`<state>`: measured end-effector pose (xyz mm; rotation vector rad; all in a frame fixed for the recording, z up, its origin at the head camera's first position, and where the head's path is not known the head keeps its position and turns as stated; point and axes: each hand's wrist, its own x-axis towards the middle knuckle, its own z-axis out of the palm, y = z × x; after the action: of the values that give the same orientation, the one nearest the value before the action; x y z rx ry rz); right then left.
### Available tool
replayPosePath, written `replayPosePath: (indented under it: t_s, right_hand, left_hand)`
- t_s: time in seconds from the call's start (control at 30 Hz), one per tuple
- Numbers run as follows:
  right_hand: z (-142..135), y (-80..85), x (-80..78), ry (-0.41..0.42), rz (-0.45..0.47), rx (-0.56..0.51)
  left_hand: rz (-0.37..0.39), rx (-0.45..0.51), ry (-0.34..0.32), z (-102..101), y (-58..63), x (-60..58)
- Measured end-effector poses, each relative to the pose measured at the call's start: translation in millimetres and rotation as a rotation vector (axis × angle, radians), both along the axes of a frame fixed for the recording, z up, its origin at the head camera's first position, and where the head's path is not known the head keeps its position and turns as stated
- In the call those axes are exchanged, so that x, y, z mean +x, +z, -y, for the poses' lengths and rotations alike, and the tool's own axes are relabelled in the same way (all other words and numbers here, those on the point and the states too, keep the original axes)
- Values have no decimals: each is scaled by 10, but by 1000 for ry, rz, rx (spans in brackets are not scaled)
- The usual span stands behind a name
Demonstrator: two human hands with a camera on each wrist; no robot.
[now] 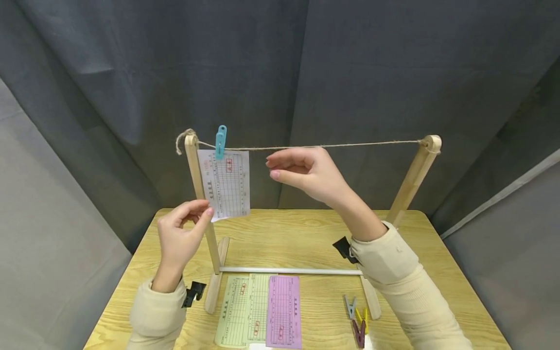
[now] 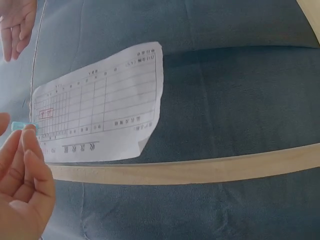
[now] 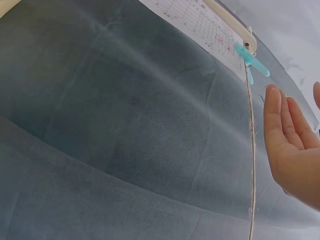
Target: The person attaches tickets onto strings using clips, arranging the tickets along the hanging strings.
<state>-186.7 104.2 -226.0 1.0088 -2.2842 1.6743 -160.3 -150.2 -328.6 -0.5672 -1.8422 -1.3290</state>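
Observation:
A white printed slip (image 1: 231, 187) hangs from a string (image 1: 350, 145) near its left end, held at the top by a blue clothespin (image 1: 220, 142). My left hand (image 1: 178, 236) is raised beside the slip's lower left edge, thumb and fingers loosely bent with nothing between them. In the left wrist view the slip (image 2: 100, 107) hangs free, one lower corner curling. To the right of the slip, my right hand (image 1: 312, 175) hovers by the string, holding nothing. The right wrist view shows its fingers fairly straight, apart from the clothespin (image 3: 255, 61).
Wooden posts (image 1: 413, 177) carry the string, joined low down by a white bar (image 1: 288, 271). On the table (image 1: 437, 287) lie green slips (image 1: 232, 311), a purple slip (image 1: 283, 311) and grey, yellow and dark red clothespins (image 1: 358, 334). Dark curtains (image 1: 358, 73) stand behind.

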Motion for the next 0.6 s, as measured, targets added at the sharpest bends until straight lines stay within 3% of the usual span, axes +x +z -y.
replayPosePath:
  t_s: [0.23,0.6]
  right_hand:
    - [-160,-151,66,-12,32,15]
    - [-406,-475,154,-28,66,51]
  left_hand:
    - [3,-81,-95,-34,-32,48]
    - [-8,-200,-157,-49,-126,86]
